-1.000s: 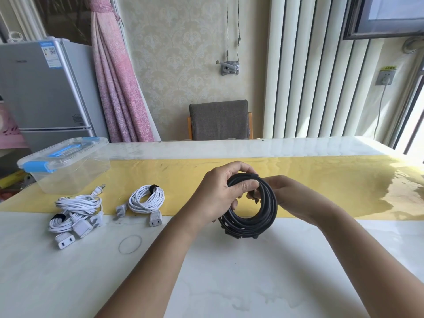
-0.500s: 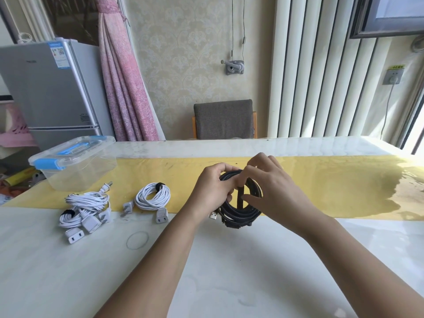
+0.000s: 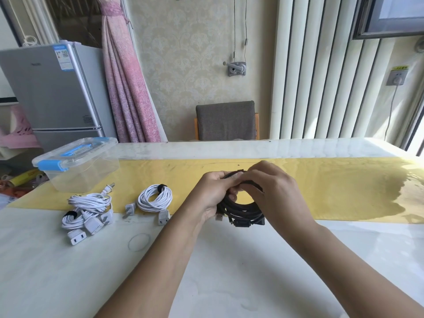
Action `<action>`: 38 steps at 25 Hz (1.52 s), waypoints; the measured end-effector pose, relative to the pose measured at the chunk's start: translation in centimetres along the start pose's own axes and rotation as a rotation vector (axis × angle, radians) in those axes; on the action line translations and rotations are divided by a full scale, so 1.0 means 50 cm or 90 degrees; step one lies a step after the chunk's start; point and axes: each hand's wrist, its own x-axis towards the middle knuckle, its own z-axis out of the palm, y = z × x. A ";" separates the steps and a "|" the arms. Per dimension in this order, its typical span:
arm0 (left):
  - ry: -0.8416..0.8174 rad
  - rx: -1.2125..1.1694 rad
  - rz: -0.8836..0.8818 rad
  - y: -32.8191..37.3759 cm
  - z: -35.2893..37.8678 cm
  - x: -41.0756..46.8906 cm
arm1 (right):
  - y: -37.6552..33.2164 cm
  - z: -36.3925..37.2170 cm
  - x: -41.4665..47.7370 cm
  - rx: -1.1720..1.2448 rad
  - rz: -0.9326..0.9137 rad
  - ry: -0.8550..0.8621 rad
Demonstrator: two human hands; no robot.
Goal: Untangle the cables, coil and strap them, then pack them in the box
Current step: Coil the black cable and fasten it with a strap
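Note:
A coiled black cable [image 3: 243,211] hangs just above the table at centre. My left hand [image 3: 214,193] grips its upper left side. My right hand [image 3: 273,191] covers the coil's top right, its fingers pinching a black strap at the top of the coil. Two white coiled cables lie to the left: one [image 3: 154,198] bound with a black strap, the other [image 3: 88,210] in a looser heap with plugs. The clear plastic box [image 3: 78,164] with a blue-latched lid stands shut at the far left.
The white table [image 3: 229,283] carries a yellow runner [image 3: 344,187] across its middle. A thin clear ring [image 3: 139,242] lies near the white cables. A grey chair [image 3: 226,120] stands behind the far edge, a fridge [image 3: 50,92] at the left.
My right hand has come from behind the coil over its top right. The coil has lowered and tilted, and both hands now work at its top.

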 end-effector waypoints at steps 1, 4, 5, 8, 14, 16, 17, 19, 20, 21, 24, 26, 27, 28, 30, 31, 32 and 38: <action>-0.005 -0.001 0.002 0.000 -0.001 0.001 | 0.000 0.001 0.000 -0.005 0.014 0.008; 0.000 0.025 0.026 -0.005 0.001 0.003 | 0.004 -0.005 0.006 -0.028 0.055 0.022; 0.009 0.041 0.042 -0.007 0.001 0.002 | 0.004 -0.007 0.007 -0.033 0.049 0.021; 0.034 0.148 0.115 -0.011 0.003 0.000 | 0.005 -0.003 0.002 -0.094 0.029 -0.022; 0.045 0.259 0.206 -0.013 0.004 -0.001 | 0.000 -0.018 0.008 -0.134 0.137 -0.154; 0.051 0.272 0.231 -0.008 0.000 -0.002 | -0.004 -0.015 0.006 -0.111 0.095 -0.129; 0.058 0.288 0.248 -0.006 -0.001 -0.003 | -0.004 -0.012 0.005 -0.104 0.066 -0.107; 0.066 0.327 0.289 0.000 -0.002 -0.006 | 0.002 -0.006 0.002 -0.093 0.008 -0.054; 0.066 0.340 0.305 0.002 -0.003 -0.008 | 0.004 -0.005 0.002 -0.086 -0.016 -0.031; 0.067 0.349 0.317 0.004 -0.005 -0.009 | 0.004 -0.006 0.002 -0.081 -0.036 -0.017; 0.089 0.392 0.352 0.005 -0.012 -0.010 | 0.007 -0.006 0.001 -0.087 -0.091 -0.009; 0.112 0.410 0.362 0.002 -0.013 -0.008 | 0.004 -0.005 0.001 -0.094 -0.144 -0.040; 0.124 0.416 0.362 0.001 -0.012 -0.008 | 0.000 -0.004 -0.001 -0.104 -0.179 -0.063; 0.131 0.425 0.361 -0.001 -0.010 -0.008 | -0.004 -0.004 -0.003 -0.112 -0.212 -0.083; 0.130 0.446 0.357 -0.004 -0.007 -0.007 | -0.004 -0.008 -0.004 -0.123 -0.249 -0.113; 0.124 0.455 0.354 -0.005 -0.006 -0.009 | -0.001 -0.010 -0.004 -0.127 -0.258 -0.124; 0.116 0.460 0.348 -0.005 -0.005 -0.010 | 0.002 -0.013 -0.002 -0.133 -0.267 -0.134; 0.092 0.462 0.293 0.000 0.006 -0.022 | 0.023 -0.034 0.005 -0.103 -0.266 -0.132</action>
